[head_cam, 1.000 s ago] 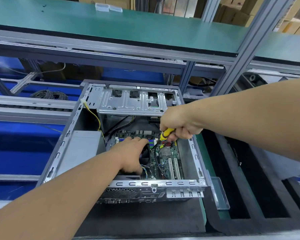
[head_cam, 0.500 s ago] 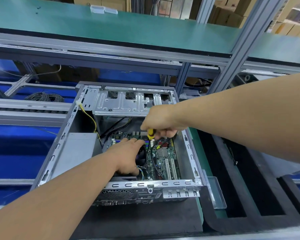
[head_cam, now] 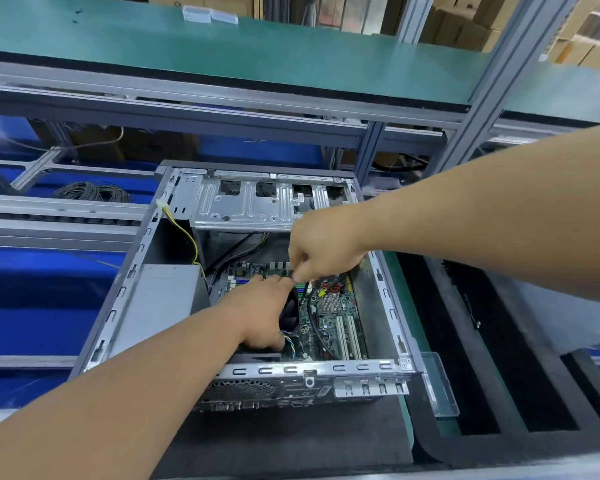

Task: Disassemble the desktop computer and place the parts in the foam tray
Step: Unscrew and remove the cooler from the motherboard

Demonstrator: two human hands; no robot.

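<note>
The open desktop case (head_cam: 390, 308) lies on the bench with its green motherboard (head_cam: 333, 306) exposed. My left hand (head_cam: 262, 311) rests flat on the black CPU fan (head_cam: 291, 311), fingers stretched forward over it. My right hand (head_cam: 321, 249) hovers just above and behind the left hand's fingertips. Its fingers are curled downward round the screwdriver, which the fist hides almost entirely. The black foam tray (head_cam: 478, 344) with long slots lies to the right of the case.
A grey power supply (head_cam: 160, 299) fills the case's left side, and a metal drive cage (head_cam: 257, 206) spans its far end. A clear plastic bin (head_cam: 440, 386) hangs off the case's near right corner. Aluminium frame posts (head_cam: 371, 150) rise behind.
My right hand has moved left across the motherboard, from the right side to just above the left hand's fingertips. The screwdriver's yellow handle has dropped out of sight. The left hand has stayed on the fan.
</note>
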